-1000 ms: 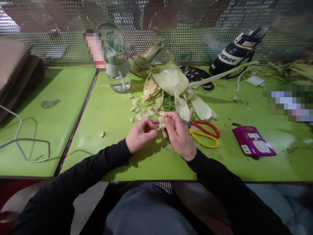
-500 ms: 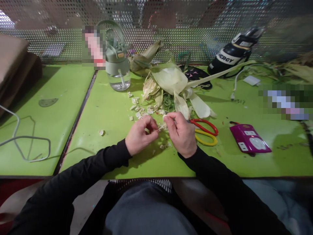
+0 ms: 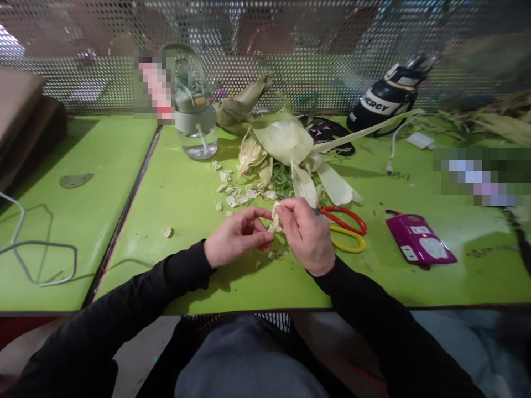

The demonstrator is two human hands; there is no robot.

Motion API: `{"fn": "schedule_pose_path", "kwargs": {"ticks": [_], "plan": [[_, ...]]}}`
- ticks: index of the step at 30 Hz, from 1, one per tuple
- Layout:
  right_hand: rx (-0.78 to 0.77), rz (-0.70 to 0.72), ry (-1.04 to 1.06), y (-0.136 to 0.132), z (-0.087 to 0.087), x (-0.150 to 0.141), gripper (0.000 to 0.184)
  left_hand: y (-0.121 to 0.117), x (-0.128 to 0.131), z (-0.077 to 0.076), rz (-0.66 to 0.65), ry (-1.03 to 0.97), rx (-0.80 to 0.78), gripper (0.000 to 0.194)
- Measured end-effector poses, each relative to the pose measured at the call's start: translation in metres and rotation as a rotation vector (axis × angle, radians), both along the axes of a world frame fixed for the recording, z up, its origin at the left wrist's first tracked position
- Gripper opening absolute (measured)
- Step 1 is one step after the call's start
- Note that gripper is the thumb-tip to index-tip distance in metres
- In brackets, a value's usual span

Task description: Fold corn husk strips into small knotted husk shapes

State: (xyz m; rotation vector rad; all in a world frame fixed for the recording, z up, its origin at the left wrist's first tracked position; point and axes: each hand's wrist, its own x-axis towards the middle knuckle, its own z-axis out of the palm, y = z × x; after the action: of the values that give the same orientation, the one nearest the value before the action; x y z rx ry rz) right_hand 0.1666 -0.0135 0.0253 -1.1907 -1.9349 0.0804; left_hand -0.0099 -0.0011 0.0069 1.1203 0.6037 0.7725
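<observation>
Well to the left of the husk pile (image 3: 286, 138), brown slabs (image 3: 22, 91) are stacked, cut off by the edge of the view. A bent grey wire (image 3: 46, 244) is laid to the left and nearer the wearer than the husk pile, with a grey flat piece (image 3: 76, 180) seen beyond it. To the left of the husk pile, a single pale scrap (image 3: 168, 232) is set apart on the green tabletop (image 3: 435, 290). Just left of the husk pile, a green-capped bottle (image 3: 194, 119) is stood upright, partly filled with clear liquid.

Many cream scraps (image 3: 232, 192) are scattered at the husk pile's front left. In front of it, the left hand (image 3: 238, 235) is held with thumb and fingers curled about the left side of a cream piece (image 3: 275, 216); whether a pinch is made there cannot be told. The cream piece is held in front of the husk pile, pinched between thumb and bent fingers of the right hand (image 3: 307, 235). Scissors (image 3: 362, 221) with red and yellow handles are laid at the husk pile's front right, partly covered by the right hand.

Behind the husk pile's right side, a black pad (image 3: 332, 134) with pink marks is partly hidden. Farther right, a black bottle (image 3: 380, 102) is tilted. A purple socket block (image 3: 417, 237) is placed to the right and nearer the wearer than the husk pile.
</observation>
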Motion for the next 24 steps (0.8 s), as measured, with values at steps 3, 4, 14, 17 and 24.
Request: {"fn": "schedule_pose_path", "kwargs": {"ticks": [3,4,14,17,24], "plan": [[0.020,0.011,-0.025,-0.0002,-0.0018,0.0001,0.013,0.0000,-0.0028,-0.0012,-0.074,0.006,-0.039,0.047],[0.023,0.012,-0.040,-0.0002,-0.0032,-0.0004,0.014,0.0000,-0.0037,-0.0011,-0.100,0.013,-0.048,0.049],[-0.109,0.133,0.020,0.0006,-0.0076,-0.0028,0.014,0.0018,0.0020,0.0019,-0.071,0.007,-0.089,0.042],[-0.176,0.156,0.080,0.0011,-0.0073,-0.0020,0.012,0.0037,0.0014,0.0017,-0.071,0.015,-0.113,0.039],[-0.193,0.109,0.091,-0.0021,-0.0058,-0.0050,0.013,0.0000,0.0054,-0.0044,-0.059,0.024,-0.093,0.035]]}}
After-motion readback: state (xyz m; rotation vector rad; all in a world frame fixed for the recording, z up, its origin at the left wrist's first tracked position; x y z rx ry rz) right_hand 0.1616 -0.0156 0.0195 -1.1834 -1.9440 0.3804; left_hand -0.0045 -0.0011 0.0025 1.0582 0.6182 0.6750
